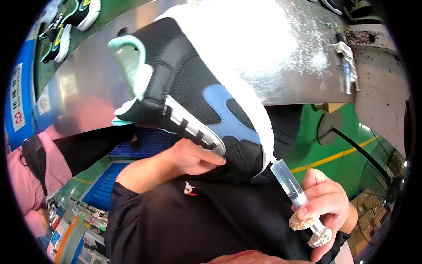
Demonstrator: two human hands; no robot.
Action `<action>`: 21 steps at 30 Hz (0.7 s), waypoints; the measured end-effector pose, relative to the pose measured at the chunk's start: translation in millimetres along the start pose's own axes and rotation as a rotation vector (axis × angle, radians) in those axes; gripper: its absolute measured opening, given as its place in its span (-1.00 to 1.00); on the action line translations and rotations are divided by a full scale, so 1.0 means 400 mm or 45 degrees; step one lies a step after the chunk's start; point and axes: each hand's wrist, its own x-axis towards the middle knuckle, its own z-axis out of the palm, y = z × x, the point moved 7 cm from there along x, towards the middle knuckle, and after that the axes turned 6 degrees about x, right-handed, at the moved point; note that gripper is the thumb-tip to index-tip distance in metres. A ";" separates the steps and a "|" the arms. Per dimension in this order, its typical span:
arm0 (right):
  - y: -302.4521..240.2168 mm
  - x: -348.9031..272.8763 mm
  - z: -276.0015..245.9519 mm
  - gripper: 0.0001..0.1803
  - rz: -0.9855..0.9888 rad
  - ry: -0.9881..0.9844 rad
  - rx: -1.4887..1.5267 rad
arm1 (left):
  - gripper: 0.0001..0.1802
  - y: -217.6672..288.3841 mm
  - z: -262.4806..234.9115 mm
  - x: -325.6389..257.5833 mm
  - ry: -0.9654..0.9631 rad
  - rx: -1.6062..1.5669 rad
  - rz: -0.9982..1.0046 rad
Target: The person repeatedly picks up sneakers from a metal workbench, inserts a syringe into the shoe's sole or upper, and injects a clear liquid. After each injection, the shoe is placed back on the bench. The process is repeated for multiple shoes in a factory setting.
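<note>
A black sneaker (187, 88) with a blue side patch, mint collar trim and thick white sole is held up in front of me, tilted on its side. Its toe points down toward the right. My left hand (193, 157) grips it near the laces, thumb on top and the other fingers hidden behind. Between the fingers of my right hand (324, 203) is a clear plastic syringe (288, 181), its flange and plunger end wrapped in whitish tape. The syringe tip meets the edge of the white sole at the toe, or is very close to it.
Behind the shoe lies a shiny metal table (303, 53), speckled with residue. Another syringe (347, 79) with a whitish wrap rests at its right end. More sneakers (61, 42) stand at the upper left. A person in pink (33, 176) is at the left. A black cable (360, 152) runs at the right.
</note>
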 end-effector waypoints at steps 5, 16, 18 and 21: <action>-0.036 -0.062 -0.003 -0.16 0.119 0.227 -0.162 | -0.68 0.039 0.119 0.071 -0.419 -0.034 0.167; -0.048 -0.087 0.004 -0.24 -0.071 0.379 -0.551 | -0.64 0.097 0.199 0.167 -0.531 0.055 0.343; -0.042 -0.083 0.010 -0.26 -0.093 0.400 -0.604 | -0.64 0.102 0.203 0.178 -0.530 0.065 0.374; -0.032 -0.075 0.021 -0.33 -0.161 0.425 -0.701 | -0.64 0.113 0.223 0.181 -0.554 0.049 0.353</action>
